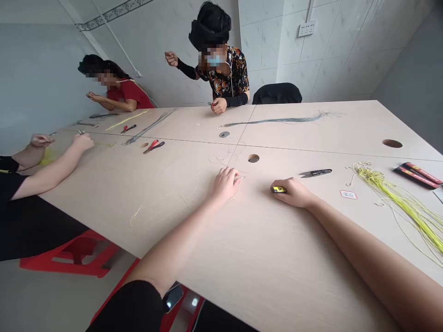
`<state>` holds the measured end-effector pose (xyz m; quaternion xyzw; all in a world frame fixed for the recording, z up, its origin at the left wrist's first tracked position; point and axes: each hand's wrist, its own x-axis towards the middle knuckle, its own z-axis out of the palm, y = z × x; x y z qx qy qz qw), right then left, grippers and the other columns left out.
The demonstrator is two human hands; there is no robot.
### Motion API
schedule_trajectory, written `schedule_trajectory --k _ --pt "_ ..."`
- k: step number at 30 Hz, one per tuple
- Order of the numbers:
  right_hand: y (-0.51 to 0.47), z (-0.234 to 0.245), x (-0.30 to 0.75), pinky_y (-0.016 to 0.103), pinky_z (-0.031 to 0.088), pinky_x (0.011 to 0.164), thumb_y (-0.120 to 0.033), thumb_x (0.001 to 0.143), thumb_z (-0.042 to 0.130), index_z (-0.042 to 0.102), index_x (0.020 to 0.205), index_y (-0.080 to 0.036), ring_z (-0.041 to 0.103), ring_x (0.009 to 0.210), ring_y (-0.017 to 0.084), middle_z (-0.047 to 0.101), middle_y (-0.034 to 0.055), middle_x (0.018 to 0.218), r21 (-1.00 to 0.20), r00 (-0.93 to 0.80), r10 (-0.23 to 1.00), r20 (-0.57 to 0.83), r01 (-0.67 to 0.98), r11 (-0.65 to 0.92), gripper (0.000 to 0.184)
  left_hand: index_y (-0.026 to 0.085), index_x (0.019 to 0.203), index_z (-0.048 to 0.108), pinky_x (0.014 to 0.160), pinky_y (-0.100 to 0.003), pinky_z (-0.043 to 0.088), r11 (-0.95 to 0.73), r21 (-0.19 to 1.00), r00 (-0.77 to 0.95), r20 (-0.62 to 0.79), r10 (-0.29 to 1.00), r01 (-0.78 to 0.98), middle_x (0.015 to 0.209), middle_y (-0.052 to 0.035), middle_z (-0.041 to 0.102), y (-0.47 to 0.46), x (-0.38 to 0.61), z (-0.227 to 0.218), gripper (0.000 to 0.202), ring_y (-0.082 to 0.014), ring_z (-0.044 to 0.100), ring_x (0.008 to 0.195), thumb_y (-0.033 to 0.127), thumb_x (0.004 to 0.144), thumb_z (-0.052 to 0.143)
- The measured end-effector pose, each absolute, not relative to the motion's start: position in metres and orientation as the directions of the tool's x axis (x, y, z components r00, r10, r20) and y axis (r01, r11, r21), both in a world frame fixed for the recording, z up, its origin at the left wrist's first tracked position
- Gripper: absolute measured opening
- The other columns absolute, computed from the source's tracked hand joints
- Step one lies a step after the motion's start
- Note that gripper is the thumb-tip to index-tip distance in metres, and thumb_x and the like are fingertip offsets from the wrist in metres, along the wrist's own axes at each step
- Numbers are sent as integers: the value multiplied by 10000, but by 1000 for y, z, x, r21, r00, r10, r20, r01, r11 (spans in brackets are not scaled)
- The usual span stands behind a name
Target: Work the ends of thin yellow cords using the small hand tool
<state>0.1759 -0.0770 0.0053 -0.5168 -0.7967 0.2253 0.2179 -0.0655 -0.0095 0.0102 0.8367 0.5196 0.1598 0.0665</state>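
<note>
My left hand [224, 184] rests on the pale wood-grain table [194, 230] with its fingertips closed on a thin pale line [221, 160], whose loose loops lie around it. My right hand [290, 192] grips a small yellow-and-black object [278, 189], perhaps a lighter. Just beyond that hand lie black-handled thread snips [315, 173]. Further right are a bundle of yellow-green cords [391, 198] and a small white label [348, 194].
Two co-workers work at the table's far side and left end, with another person's forearms [51, 159] at left. Red-handled pliers [154, 146], a long grey line bundle [277, 120], red-and-black packets [417, 175] and a cable hole [253, 158] occupy the tabletop. A red stool [69, 253] stands below.
</note>
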Motion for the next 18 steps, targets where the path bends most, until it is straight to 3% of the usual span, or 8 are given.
schedule_trajectory --k 6,11,18 --pt "-77 6 175 238 361 618 -227 748 448 592 758 -185 524 658 132 623 18 733 -589 -343 934 103 735 335 150 180 867 555 827 -356 412 -452 228 413 201 888 862 1031 -91 567 -7 -64 0 115 -245 463 960 189 888 443" --pt "-77 7 173 244 358 606 -229 743 459 600 768 -184 507 639 130 617 12 723 -582 -348 934 81 745 327 150 180 831 518 816 -342 420 -525 269 473 235 849 808 978 -82 581 -3 -65 -8 111 -224 474 942 141 888 430" --pt "-74 6 181 250 413 613 -355 795 478 639 797 -170 553 684 152 645 27 773 -770 -236 970 55 608 192 245 195 830 468 724 -274 421 -598 379 487 353 799 706 851 -33 613 -2 -66 -7 202 -168 518 840 9 845 389"
